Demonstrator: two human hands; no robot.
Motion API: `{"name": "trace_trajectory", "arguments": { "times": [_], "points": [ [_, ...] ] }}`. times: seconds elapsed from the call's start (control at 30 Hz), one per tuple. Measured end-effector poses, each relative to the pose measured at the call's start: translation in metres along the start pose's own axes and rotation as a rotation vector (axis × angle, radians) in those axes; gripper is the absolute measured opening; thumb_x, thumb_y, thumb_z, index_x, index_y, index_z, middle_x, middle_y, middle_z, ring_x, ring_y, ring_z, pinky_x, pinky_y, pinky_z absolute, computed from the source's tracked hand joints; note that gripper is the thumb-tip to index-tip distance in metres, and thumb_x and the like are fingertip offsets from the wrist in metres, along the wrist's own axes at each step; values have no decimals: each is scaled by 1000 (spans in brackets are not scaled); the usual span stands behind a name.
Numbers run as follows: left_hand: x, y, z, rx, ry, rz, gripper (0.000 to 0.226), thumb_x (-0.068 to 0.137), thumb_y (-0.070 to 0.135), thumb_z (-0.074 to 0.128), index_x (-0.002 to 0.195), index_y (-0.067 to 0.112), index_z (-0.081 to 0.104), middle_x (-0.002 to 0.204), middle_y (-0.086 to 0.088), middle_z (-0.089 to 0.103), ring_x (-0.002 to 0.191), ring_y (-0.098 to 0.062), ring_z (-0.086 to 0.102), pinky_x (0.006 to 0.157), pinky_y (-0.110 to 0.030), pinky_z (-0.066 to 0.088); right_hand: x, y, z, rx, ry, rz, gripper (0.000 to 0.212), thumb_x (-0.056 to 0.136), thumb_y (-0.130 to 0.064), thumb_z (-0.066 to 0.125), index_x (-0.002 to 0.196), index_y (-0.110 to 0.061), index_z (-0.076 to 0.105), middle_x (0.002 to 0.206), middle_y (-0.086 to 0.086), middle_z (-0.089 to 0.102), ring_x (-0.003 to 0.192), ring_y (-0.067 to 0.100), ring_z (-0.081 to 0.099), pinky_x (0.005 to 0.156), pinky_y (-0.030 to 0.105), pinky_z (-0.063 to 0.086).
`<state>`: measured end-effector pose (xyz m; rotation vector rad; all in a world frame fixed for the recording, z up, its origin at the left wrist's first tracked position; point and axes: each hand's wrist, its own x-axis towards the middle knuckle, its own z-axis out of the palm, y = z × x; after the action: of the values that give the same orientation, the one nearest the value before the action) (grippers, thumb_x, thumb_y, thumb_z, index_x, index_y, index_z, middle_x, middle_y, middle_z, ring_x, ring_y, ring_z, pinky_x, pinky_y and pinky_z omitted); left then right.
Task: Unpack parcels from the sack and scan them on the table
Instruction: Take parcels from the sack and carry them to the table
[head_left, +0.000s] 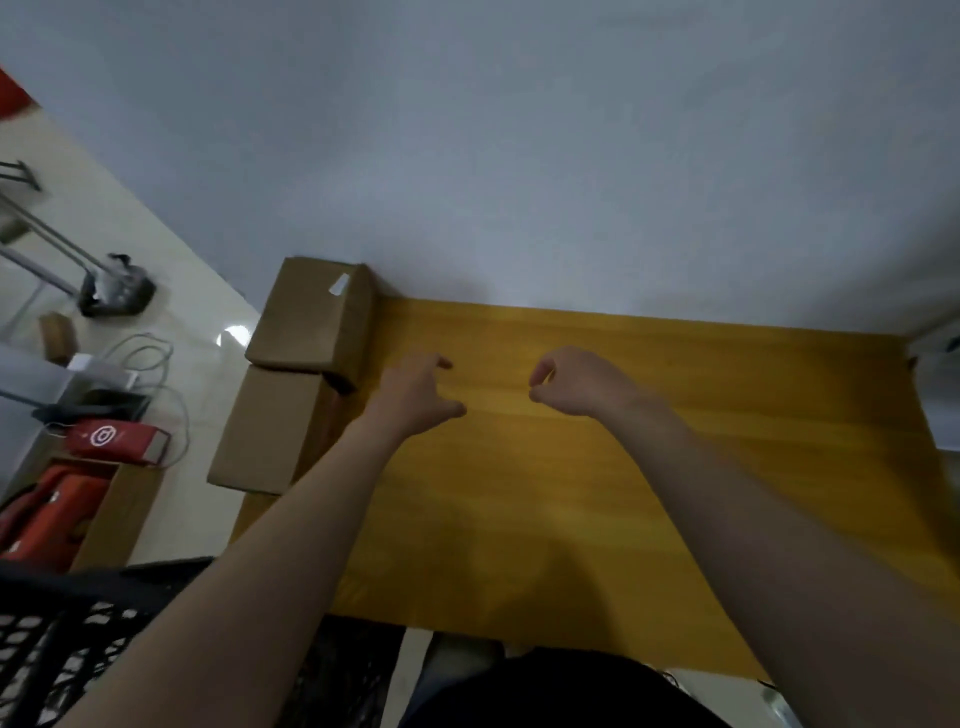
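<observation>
Head view: yellow table (701, 426) with both bare forearms stretched over it. The left hand (415, 389) is at its 10 o'clock, fingers loosely spread and holding nothing, and the right hand (576, 382) is near it toward 12 o'clock, fingers curled inward with nothing seen in them. Two brown cardboard parcels, far parcel (311, 317) and near parcel (265, 431), lie touching along the table's 9 o'clock edge. A black mesh crate (62, 639) stands at 7 o'clock, off the table.
</observation>
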<state>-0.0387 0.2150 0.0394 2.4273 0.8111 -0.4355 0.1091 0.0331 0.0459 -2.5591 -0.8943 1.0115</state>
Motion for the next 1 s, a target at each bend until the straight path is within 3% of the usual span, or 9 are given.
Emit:
{"name": "trace_trajectory", "arguments": {
  "times": [0.17,0.27,0.4,0.53,0.63,0.7,0.8,0.9,1.0],
  "points": [
    [79,-62,-38,-61,105,-190,78,88,44,77,151,18,40,151,-14,43,139,-39,40,111,-54,41,77,-39,9,-32,-61,34,20,100,-33,62,115,-24,72,107,-2,66,91,21,63,84,42,55],
    [118,-93,-47,44,134,-195,74,91,43,73,152,16,40,150,-13,45,138,-37,42,112,-52,40,122,-66,22,-84,-110,20,21,101,-34,60,118,-25,69,114,0,67,99,24,65,90,48,56],
    [159,-127,-50,44,208,-232,66,93,40,67,149,18,41,153,-14,41,144,-38,35,114,-62,33,168,-108,41,-105,-156,-9,21,102,-32,57,119,-24,68,115,3,67,99,26,65,90,49,57],
    [190,-161,-57,1,261,-486,87,87,49,70,157,19,27,167,-20,16,156,-44,2,118,-72,13,196,-124,47,-116,-135,24,22,104,-30,53,117,-21,68,109,5,68,91,27,66,82,45,58],
    [209,-193,-66,-34,234,-589,114,73,51,87,159,24,16,169,-21,2,154,-48,-6,117,-74,13,211,-126,48,-115,-113,53,21,103,-29,52,114,-20,69,114,5,68,95,27,65,81,42,57],
    [220,-212,-72,-52,172,-635,129,66,56,91,161,28,7,169,-22,-4,154,-50,-3,115,-74,16,216,-124,49,-99,-95,67,20,101,-29,55,115,-23,68,117,1,66,98,25,63,78,38,53],
    [227,-229,-74,-74,130,-640,135,58,65,91,160,28,10,163,-22,11,149,-49,17,112,-71,26,221,-118,56,-50,-86,84,21,98,-31,58,118,-28,65,117,-2,64,99,22,62,78,36,52],
    [222,-216,-60,-228,117,-456,122,60,46,97,155,28,23,151,-17,28,136,-46,39,107,-61,41,220,-113,65,40,-55,83,30,96,-34,59,126,-31,61,119,-3,63,98,19,62,84,39,56],
    [205,-167,-24,-344,29,-270,111,65,26,96,152,33,27,150,-12,33,129,-39,50,102,-54,49,215,-100,70,232,20,123,46,98,-36,58,142,-27,49,116,-6,59,86,12,60,78,39,56]
  ]
}}
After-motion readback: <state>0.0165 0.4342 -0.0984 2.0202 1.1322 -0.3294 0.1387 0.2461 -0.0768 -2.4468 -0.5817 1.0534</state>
